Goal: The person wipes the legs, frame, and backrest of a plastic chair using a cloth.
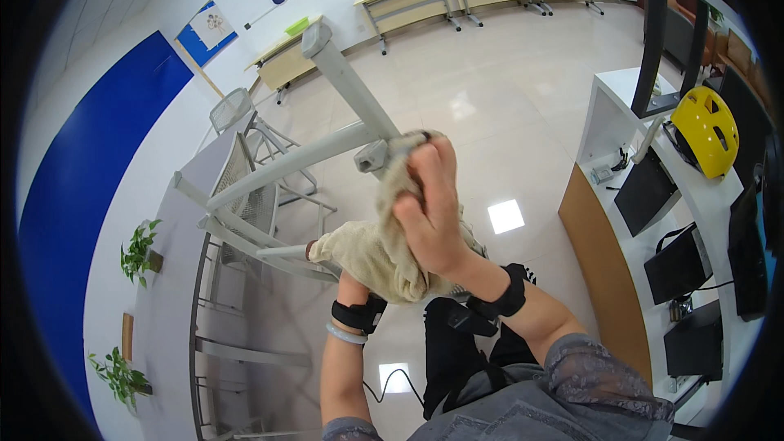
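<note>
My right hand (433, 212) is closed on a beige cloth (367, 253), bunched against a light grey tube of a chair frame (351, 86). The frame is raised and tilted in front of me, with a grey plastic cap at its upper end. Below, my left hand (353, 286) reaches up under the hanging cloth, close to the frame's lower bars. The cloth hides its fingers, so their grip cannot be made out.
Grey mesh chairs (257, 188) stand by a long table (167, 286) with potted plants (140, 253) at left. A yellow helmet (706, 132) lies on a white shelf desk (653, 135) at right. Folding tables (408, 12) line the far wall.
</note>
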{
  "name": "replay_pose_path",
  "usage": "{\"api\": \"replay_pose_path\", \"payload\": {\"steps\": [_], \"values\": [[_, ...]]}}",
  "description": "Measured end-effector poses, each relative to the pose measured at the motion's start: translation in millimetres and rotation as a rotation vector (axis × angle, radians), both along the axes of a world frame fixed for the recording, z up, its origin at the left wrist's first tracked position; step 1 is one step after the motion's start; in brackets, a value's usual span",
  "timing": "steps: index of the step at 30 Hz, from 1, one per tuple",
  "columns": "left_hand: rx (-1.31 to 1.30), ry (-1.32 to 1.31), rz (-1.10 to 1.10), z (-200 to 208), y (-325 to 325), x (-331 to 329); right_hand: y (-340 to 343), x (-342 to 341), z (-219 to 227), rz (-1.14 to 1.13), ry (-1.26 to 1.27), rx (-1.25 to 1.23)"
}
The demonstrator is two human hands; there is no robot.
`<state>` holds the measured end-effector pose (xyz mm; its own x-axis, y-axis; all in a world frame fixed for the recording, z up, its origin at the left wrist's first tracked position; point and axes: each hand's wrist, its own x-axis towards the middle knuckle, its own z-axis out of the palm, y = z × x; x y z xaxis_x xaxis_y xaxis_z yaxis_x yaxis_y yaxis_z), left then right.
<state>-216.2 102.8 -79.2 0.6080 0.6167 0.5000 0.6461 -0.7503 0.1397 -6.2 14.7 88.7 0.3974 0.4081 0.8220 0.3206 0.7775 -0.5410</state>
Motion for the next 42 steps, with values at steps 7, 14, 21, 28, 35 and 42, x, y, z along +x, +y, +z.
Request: {"api": "replay_pose_path", "payload": {"steps": [7, 14, 21, 28, 35, 42], "values": [[0.009, -0.011, 0.022, -0.4, -2.0, 2.6, -10.2, 9.3, -6.4, 0.123, -0.019, -0.143], [0.017, -0.021, 0.017, 1.4, -5.2, 9.1, -17.4, 16.3, -16.3, 0.258, 0.031, -0.233], [0.021, -0.016, 0.014, 5.0, -5.9, 11.9, -5.5, 16.8, 15.0, 0.283, 0.011, -0.202], [0.029, -0.014, 0.004, 13.2, -7.2, 17.0, -21.6, 25.8, -20.7, 0.304, 0.015, -0.332], [0.030, -0.039, -0.013, 16.4, -7.9, 24.9, -0.9, 22.5, 8.0, 0.225, -0.001, -0.137], [0.042, -0.099, -0.073, 8.4, -10.6, 27.2, -6.9, 54.2, -59.4, 0.259, 0.111, -0.318]]}}
